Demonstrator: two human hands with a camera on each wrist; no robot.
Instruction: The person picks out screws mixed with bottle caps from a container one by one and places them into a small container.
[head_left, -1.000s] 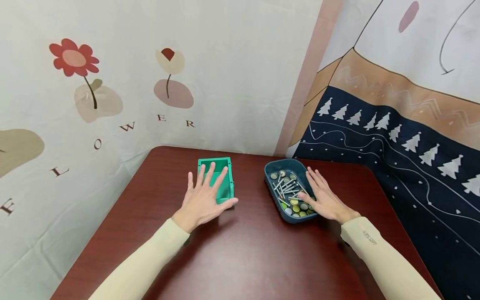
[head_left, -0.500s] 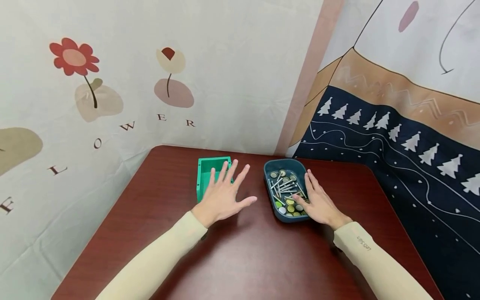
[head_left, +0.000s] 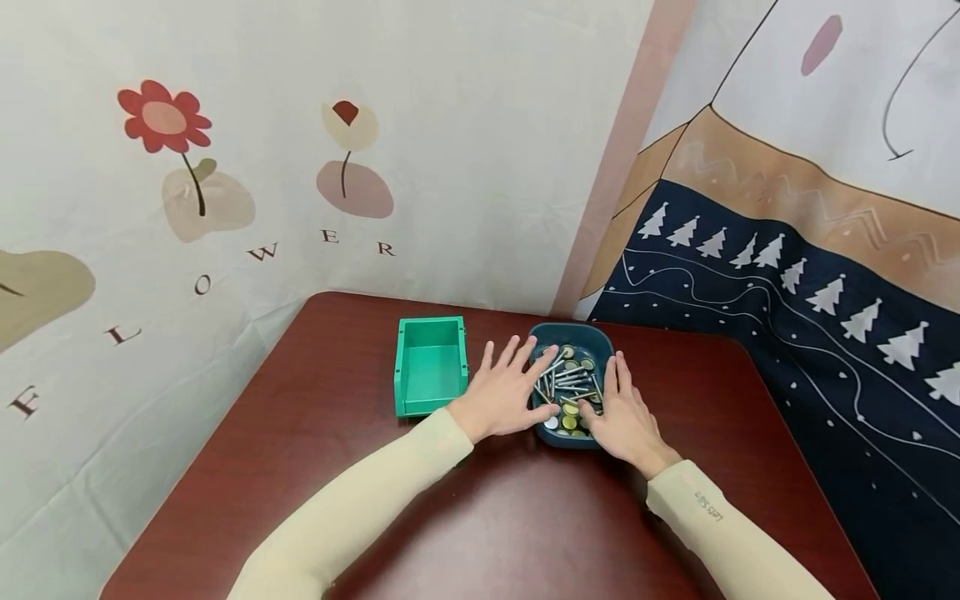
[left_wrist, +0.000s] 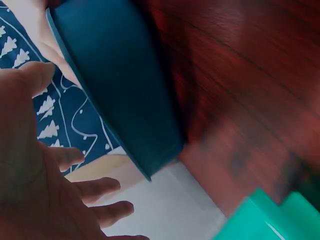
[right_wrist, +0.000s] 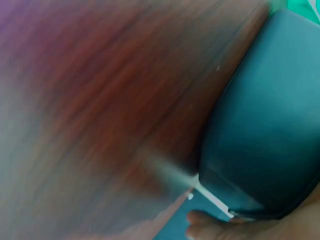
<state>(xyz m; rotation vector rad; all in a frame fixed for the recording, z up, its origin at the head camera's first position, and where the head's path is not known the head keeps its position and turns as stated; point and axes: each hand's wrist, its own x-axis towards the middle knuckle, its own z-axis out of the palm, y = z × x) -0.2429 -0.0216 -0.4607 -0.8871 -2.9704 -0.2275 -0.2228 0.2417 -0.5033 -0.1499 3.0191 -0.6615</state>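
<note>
head, blue bin [head_left: 573, 336], btwn lh [head_left: 502, 397] & rh [head_left: 624, 423]

Screws [head_left: 572, 382] and caps [head_left: 570, 410] in a tub [head_left: 573, 332], right of a bin [head_left: 431, 367], both on a table [head_left: 525, 517]

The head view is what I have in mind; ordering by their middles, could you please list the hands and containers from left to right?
Green rectangular plastic-looking bin → bare left hand → dark blue rounded-corner plastic-looking tray → bare right hand.
</note>
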